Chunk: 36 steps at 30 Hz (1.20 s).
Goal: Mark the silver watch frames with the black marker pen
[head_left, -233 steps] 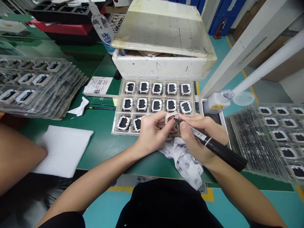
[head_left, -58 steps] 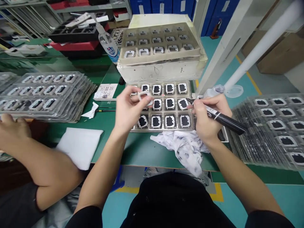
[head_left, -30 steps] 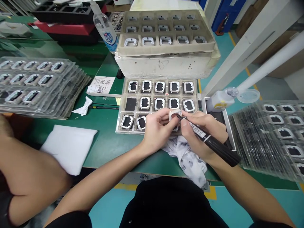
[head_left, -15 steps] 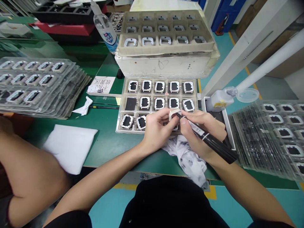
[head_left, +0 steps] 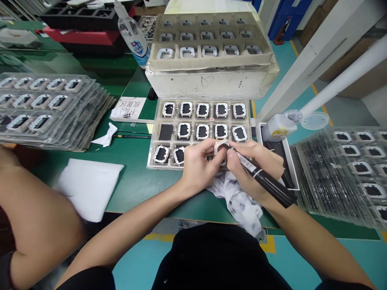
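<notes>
Between the fingertips of my left hand [head_left: 199,163] is a small white watch-case frame [head_left: 218,146], tilted and partly hidden by the fingers. My right hand [head_left: 255,163] grips a black marker pen [head_left: 266,181] with a white printed label. The pen's tip end meets the frame, though the exact contact is hidden. Both hands are over the near edge of a clear plastic tray [head_left: 153,121] of similar white frames on black pads. One left-hand pocket [head_left: 166,132] holds only its black pad. A spotted white cloth [head_left: 242,201] lies just below my hands.
A white foam box [head_left: 211,85] behind the tray carries a beige tray of frames. Tray stacks stand left [head_left: 99,108] and right [head_left: 320,181]. A spray bottle [head_left: 136,44], a plastic bottle [head_left: 281,127] and a folded white cloth [head_left: 90,187] are nearby. Another person's arm [head_left: 39,205] is at left.
My right hand and the marker have shifted slightly left. The held frame has turned a little in my left fingers. The tray and surrounding things look the same.
</notes>
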{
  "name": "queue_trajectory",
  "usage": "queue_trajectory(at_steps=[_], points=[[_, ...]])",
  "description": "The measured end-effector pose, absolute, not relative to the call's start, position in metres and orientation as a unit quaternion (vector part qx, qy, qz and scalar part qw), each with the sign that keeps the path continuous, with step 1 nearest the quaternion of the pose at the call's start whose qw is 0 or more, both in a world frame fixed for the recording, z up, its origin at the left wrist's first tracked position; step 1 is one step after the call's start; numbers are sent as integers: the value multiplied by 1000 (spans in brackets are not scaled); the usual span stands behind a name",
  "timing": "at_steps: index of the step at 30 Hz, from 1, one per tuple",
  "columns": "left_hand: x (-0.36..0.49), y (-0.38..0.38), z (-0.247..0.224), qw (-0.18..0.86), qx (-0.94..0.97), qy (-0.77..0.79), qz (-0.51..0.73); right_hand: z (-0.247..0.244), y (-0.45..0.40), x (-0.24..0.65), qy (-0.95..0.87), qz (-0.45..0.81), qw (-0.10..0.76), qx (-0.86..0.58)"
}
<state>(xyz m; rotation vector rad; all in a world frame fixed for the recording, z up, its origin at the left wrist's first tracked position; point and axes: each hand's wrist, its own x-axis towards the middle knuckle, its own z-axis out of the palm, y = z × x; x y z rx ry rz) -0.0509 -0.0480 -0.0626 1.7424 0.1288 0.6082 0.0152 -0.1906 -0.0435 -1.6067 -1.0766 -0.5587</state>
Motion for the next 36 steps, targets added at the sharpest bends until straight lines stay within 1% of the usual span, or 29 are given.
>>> queue_trajectory(at_steps=[5, 11, 15, 20, 24, 30, 36], points=[[-51, -47, -65, 625, 739, 63, 244, -43, -190, 14, -456, -241, 520, -681], [-51, -47, -64, 635, 733, 62, 236, -42, -189, 16, -454, -235, 547, -662], [-50, -47, -63, 640, 728, 59, 238, -41, -191, 15, -459, -230, 538, -669], [-50, -46, -61, 649, 724, 62, 224, -43, -191, 15, -442, -220, 556, -669], [-49, -46, -59, 653, 722, 58, 221, -43, -190, 15, -445, -230, 551, -667], [-48, -43, -61, 645, 730, 58, 219, -42, -190, 16, -432, -210, 551, -682], [-45, -41, -51, 721, 664, 74, 182, -41, -191, 14, -429, -183, 574, -673]])
